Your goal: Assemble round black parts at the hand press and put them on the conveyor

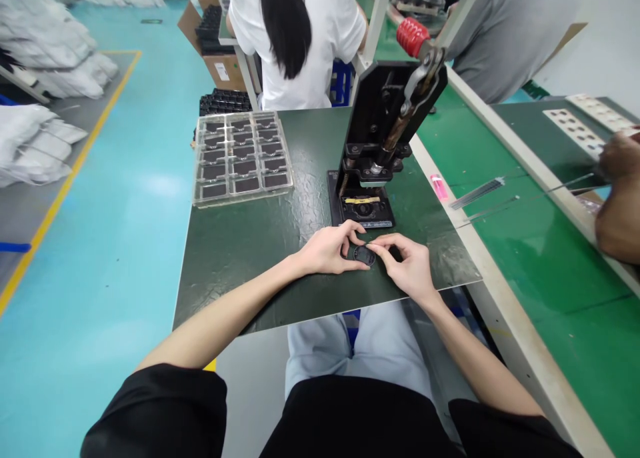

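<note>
**Small black oval part (364, 255) pinched between left hand (325, 248) and right hand (407, 266)**

Fingers curled around its edges, directly over a dark green desk (240, 291). Just ahead, a black hand press (385, 131) with a red grip (413, 37). Further left, a clear plastic tray (243, 158) with rows of dark pieces. Far right, a co-worker's hand (620, 157) near thin metal rods (530, 198).
</note>
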